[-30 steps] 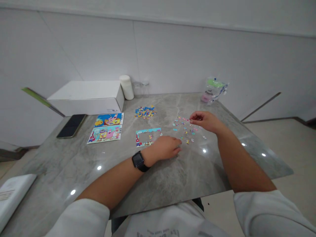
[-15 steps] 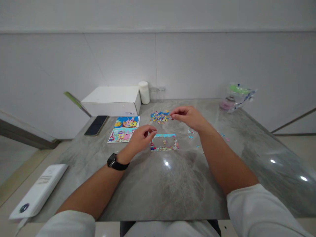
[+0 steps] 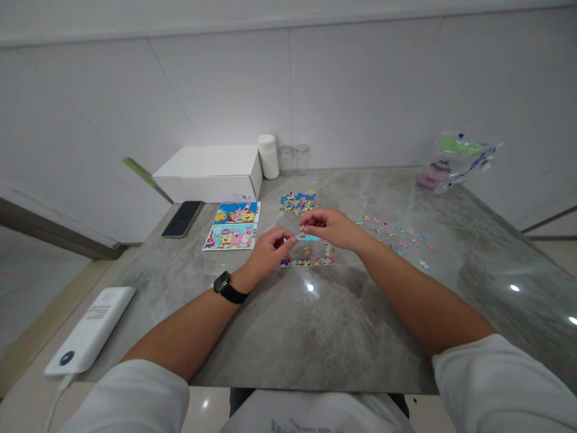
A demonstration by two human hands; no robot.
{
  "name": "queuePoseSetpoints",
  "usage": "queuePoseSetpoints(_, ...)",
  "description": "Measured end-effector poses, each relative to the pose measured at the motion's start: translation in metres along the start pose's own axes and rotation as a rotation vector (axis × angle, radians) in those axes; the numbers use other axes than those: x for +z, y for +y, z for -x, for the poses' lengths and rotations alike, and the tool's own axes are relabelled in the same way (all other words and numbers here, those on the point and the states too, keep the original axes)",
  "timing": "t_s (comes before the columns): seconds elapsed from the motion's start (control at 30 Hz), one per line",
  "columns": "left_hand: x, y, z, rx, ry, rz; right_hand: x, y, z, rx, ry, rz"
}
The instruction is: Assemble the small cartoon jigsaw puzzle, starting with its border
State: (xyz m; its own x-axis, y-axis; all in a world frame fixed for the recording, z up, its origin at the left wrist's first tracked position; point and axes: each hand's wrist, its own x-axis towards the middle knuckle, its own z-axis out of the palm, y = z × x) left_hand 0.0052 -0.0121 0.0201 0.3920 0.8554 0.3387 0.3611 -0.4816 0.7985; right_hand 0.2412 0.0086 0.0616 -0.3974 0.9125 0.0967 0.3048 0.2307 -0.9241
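A partly filled jigsaw puzzle (image 3: 311, 262) lies before me, its border pieces framing a bare middle with a small cluster inside. Over its top edge, my right hand (image 3: 331, 227) pinches a small puzzle piece (image 3: 302, 230) between thumb and fingertips. My left hand (image 3: 271, 248) hovers at the puzzle's left side, thumb and forefinger closed together; whatever they may hold is too small to make out. Just behind the hands sits a heap of loose puzzle pieces (image 3: 298, 202), mostly blue and yellow. Two cartoon picture cards, an upper one (image 3: 237, 212) and a lower one (image 3: 231, 236), lie to the left.
Scattered puzzle pieces (image 3: 400, 230) spread to the right. Along the back stand a white box (image 3: 207, 171), a white bottle (image 3: 269, 157) and two glasses (image 3: 301, 161). A phone (image 3: 183, 219), a white power bank (image 3: 92, 329) and a plastic bag (image 3: 457, 162) lie near the edges.
My right hand has come from the heap toward me, down to the puzzle's top edge, with a piece in its fingers. The left hand has shifted slightly closer to it. The view has tilted.
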Motion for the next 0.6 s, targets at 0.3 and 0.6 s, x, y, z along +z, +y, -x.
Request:
queuePoseSetpoints(0.3, 0.006, 0.0, 0.001, -0.097, -0.008, 0.1, 0.014, 0.0, 0.002, -0.047, -0.028, 0.051)
queuePoseSetpoints(0.6, -0.001, -0.001, 0.002, 0.11, -0.141, -0.228, 0.006, 0.003, 0.003, 0.03, -0.156, 0.271)
